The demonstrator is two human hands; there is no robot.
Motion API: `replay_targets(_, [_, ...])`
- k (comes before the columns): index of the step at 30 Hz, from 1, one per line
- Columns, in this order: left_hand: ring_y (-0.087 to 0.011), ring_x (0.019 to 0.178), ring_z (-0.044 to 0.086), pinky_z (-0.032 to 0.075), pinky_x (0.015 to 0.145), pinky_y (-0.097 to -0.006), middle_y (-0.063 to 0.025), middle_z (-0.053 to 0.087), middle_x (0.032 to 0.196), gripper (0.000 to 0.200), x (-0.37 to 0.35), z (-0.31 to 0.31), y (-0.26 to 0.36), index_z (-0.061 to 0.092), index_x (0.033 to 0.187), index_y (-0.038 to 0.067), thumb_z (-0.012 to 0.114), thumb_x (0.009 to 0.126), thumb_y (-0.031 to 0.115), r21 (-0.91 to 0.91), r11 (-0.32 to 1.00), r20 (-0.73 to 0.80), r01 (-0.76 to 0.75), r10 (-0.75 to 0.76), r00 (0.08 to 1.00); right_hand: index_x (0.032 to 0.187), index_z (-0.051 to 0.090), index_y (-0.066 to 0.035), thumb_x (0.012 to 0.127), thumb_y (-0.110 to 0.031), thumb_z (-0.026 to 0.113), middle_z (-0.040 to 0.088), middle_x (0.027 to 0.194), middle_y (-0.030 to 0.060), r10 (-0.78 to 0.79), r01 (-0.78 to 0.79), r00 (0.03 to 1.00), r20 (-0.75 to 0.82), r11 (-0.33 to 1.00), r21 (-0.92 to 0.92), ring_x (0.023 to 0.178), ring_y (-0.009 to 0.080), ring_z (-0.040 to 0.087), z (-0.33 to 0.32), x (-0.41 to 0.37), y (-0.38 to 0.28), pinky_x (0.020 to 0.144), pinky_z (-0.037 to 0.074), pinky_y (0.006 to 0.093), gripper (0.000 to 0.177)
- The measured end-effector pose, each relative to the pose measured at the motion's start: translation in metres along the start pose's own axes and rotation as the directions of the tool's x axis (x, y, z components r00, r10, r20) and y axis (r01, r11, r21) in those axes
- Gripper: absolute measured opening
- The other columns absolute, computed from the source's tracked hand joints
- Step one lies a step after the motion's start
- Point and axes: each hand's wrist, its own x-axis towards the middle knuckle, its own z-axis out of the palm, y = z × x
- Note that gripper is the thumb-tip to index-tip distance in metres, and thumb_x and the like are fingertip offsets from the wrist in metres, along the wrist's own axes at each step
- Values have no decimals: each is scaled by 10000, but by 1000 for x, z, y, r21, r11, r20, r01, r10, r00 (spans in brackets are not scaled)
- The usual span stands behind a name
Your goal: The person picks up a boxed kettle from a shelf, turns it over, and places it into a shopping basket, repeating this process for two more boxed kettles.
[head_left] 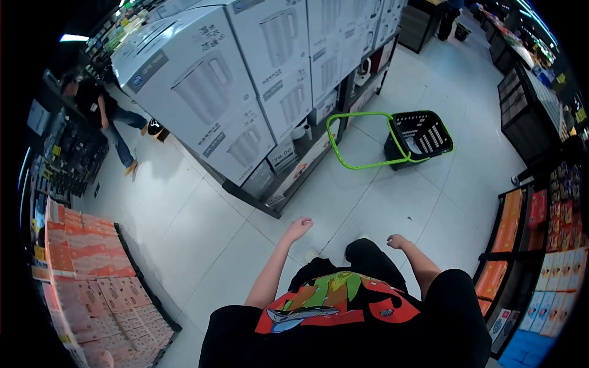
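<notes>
My left hand (299,228) hangs in front of my body, its fingers curled in loosely with nothing seen in them. Lower on the right, my right hand (397,241) is also curled closed, and no object shows in it. Neither hand touches anything. Ahead of them a black shopping basket (423,136) stands on the tiled floor, its bright green handle (362,167) tilted out to the left. Something small and pale lies inside it. Left of the basket rises a stack of white electric kettle boxes (205,86) on a dark display stand (257,205).
Pink and orange cartons (116,294) are stacked at lower left. Shelves with orange boxes (509,221) border the right side. A person in jeans (98,107) stands at far left. Black display bins (527,116) line the upper right. Pale floor tiles (208,245) run between them.
</notes>
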Motion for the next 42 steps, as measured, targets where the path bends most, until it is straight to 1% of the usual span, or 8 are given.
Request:
replay_targets(3, [-244, 816, 584, 450, 745, -322, -132, 611, 855, 313, 35, 44, -33, 588, 921, 50, 532, 761, 314, 179, 983, 160, 40, -69, 985, 935, 609, -48, 723, -234, 517, 619, 889, 151, 369, -384, 923, 106, 902, 197, 802, 274, 593, 95, -56, 100, 674, 448, 389, 296])
replay_targets(5, [-240, 828, 588, 453, 738, -321, -133, 618, 858, 314, 54, 69, -46, 607, 892, 48, 530, 752, 319, 307, 951, 132, 43, -87, 987, 912, 599, -37, 776, -198, 451, 625, 859, 141, 562, -543, 773, 296, 343, 766, 743, 258, 601, 117, -128, 100, 589, 438, 380, 257])
replay_targets(8, [-213, 752, 588, 462, 666, -308, -125, 619, 816, 353, 94, 93, -72, 586, 937, 18, 526, 745, 308, 397, 908, 174, 138, -222, 960, 1043, 513, -61, 804, -189, 444, 599, 865, 88, 529, -539, 712, 461, -8, 842, 684, 218, 576, 157, -182, 110, 549, 386, 317, 280])
replay_targets(15, [-245, 812, 588, 451, 726, -324, -168, 611, 869, 416, 183, 128, -51, 561, 1004, 25, 519, 729, 334, 322, 933, 7, 159, -170, 985, 1024, 554, -23, 808, -202, 473, 613, 844, 89, 466, -364, 826, 317, 12, 931, 656, 151, 582, 154, -188, 93, 495, 405, 234, 292])
replay_targets(17, [-138, 628, 523, 423, 559, -253, -45, 541, 766, 368, 211, 128, -46, 530, 1026, 58, 512, 766, 318, 270, 950, -16, 156, -158, 987, 1041, 543, -14, 821, -203, 450, 617, 840, 90, 480, -280, 832, 279, -70, 957, 669, 142, 588, 149, -178, 88, 508, 412, 237, 304])
replay_targets(29, [-152, 698, 470, 357, 531, -270, -43, 497, 884, 622, 392, 112, -4, 387, 1173, 78, 585, 718, 454, -379, 764, -161, 522, -610, 776, 1018, 551, 13, 851, -162, 425, 623, 821, 96, 538, -316, 757, 370, -193, 929, 667, 126, 578, 86, -181, 42, 542, 419, 211, 272])
replay_targets(36, [-117, 550, 429, 374, 463, -267, -7, 446, 668, 371, 489, 100, -18, 437, 906, 102, 552, 791, 436, -774, 569, -144, 277, -584, 799, 1021, 554, -3, 853, -146, 450, 613, 824, 75, 434, -376, 775, 459, -267, 887, 702, 120, 573, 27, -130, 16, 587, 421, 199, 244])
replay_targets(42, [-105, 416, 357, 327, 369, -239, 11, 342, 520, 305, 442, 131, 8, 352, 716, 122, 438, 874, 369, -741, 599, -108, 304, -553, 826, 1013, 545, 3, 830, -135, 487, 619, 832, 102, 508, -207, 848, 150, 57, 977, 757, 150, 583, -98, -13, 4, 677, 453, 256, 236])
